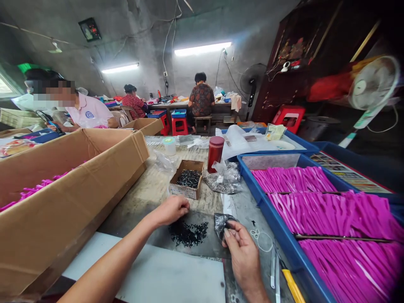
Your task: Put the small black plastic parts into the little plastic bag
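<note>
My left hand point(172, 209) is closed in a loose fist just above a heap of small black parts point(188, 232) on the grey mat; what it holds, if anything, is hidden. My right hand point(241, 249) pinches a crumpled small plastic bag point(221, 221) at the heap's right edge. Behind the heap stands a small cardboard box point(186, 178) filled with more black parts.
A large open carton point(72, 189) with pink pieces fills the left. Blue trays point(277, 235) of pink strips line the right. A red canister point(215, 153), clear bags point(224, 178), scissors point(263, 240) and a yellow-handled tool point(292, 286) lie around. Other people sit working at the back and left.
</note>
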Demonstrator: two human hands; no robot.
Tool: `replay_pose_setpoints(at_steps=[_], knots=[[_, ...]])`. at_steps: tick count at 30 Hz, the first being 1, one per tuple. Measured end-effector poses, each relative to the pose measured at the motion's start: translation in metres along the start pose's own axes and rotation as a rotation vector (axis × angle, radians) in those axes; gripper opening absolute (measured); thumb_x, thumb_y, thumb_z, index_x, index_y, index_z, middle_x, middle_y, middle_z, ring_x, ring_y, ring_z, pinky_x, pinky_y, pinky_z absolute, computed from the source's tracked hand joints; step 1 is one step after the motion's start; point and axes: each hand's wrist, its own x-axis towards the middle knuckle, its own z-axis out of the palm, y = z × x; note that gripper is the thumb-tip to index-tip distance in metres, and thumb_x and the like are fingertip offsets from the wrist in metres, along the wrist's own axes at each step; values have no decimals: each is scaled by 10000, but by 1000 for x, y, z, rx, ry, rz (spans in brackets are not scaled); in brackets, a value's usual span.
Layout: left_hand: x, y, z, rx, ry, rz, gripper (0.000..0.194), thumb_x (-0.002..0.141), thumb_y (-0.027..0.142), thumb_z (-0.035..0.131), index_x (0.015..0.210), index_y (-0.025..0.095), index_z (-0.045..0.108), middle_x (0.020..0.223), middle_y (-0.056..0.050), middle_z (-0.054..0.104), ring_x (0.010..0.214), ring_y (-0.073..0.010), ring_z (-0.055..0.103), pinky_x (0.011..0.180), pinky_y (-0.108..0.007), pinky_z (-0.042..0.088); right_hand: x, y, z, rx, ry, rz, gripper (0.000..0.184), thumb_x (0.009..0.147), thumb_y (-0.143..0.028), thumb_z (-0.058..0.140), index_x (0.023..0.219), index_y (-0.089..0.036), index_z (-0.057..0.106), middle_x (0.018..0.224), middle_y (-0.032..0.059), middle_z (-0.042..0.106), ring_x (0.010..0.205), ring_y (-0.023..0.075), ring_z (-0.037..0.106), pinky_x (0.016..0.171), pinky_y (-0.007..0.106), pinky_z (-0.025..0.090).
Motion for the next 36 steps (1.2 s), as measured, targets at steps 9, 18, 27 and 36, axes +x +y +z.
replay_pose_setpoints(at_steps=[9, 18, 27, 36], knots=[[-1, 9, 22, 137, -162, 27, 140, 666, 142, 477, 714, 176, 604, 736, -37, 611, 723, -175, 538, 611, -225, 374, 0, -2, 0, -18, 7, -12, 286, 612, -315, 578, 841, -152, 525, 532, -33, 554, 466, 108, 487, 468, 229, 412], [-2, 17, 24, 202, -197, 23, 194, 681, 123, 394, 745, 180, 567, 766, -48, 595, 717, -174, 531, 602, -231, 370, -1, -5, 1, 8, 11, -1, 286, 604, -316, 582, 831, -149, 533, 536, -31, 551, 459, 104, 480, 462, 228, 415], [-6, 5, 23, -449, 91, -199, 99, 535, 81, 414, 548, 148, 486, 455, 66, 388, 461, -73, 339, 449, -177, 244, -2, -6, 0, -12, 9, -3, 276, 617, -326, 577, 829, -153, 537, 536, -32, 550, 460, 108, 482, 464, 233, 405], [-3, 10, 26, -813, 257, -321, 53, 530, 173, 458, 568, 137, 464, 487, 56, 461, 410, -49, 358, 416, -162, 269, -1, 1, -1, -11, 9, -30, 268, 637, -319, 576, 844, -154, 536, 533, -34, 545, 462, 110, 477, 460, 231, 395]])
